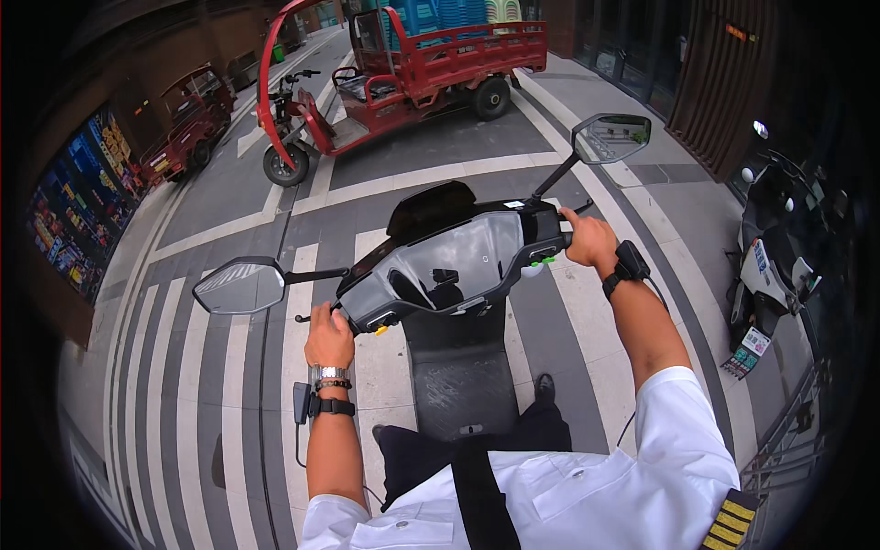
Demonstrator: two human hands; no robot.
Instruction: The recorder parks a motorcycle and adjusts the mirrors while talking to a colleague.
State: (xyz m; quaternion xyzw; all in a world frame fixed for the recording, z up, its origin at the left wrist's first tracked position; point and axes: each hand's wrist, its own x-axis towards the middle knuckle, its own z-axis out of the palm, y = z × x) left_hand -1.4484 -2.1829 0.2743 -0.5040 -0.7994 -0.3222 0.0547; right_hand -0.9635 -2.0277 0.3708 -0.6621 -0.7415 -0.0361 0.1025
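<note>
I sit astride an electric scooter, its dark instrument panel point(457, 258) in front of me. My left hand point(330, 337) wraps the left handlebar grip, beside a brake lever point(302, 318) and a yellow switch point(381, 331). My right hand point(590, 237) grips the right handlebar end, close to green switches point(542, 262). Mirrors stand out on both sides, the left mirror point(238, 286) and the right mirror point(612, 139). Below the panel lies the scuffed black footboard point(464, 388). One dark shoe point(544, 386) rests on the pavement right of it.
A red cargo tricycle point(371, 96) stands across the way ahead, carrying stacked plastic stools point(457, 20). Another red tricycle point(189, 124) is at the far left. To the right, a scooter point(766, 268) is parked by a glass front. Striped paving point(206, 385) runs along my left.
</note>
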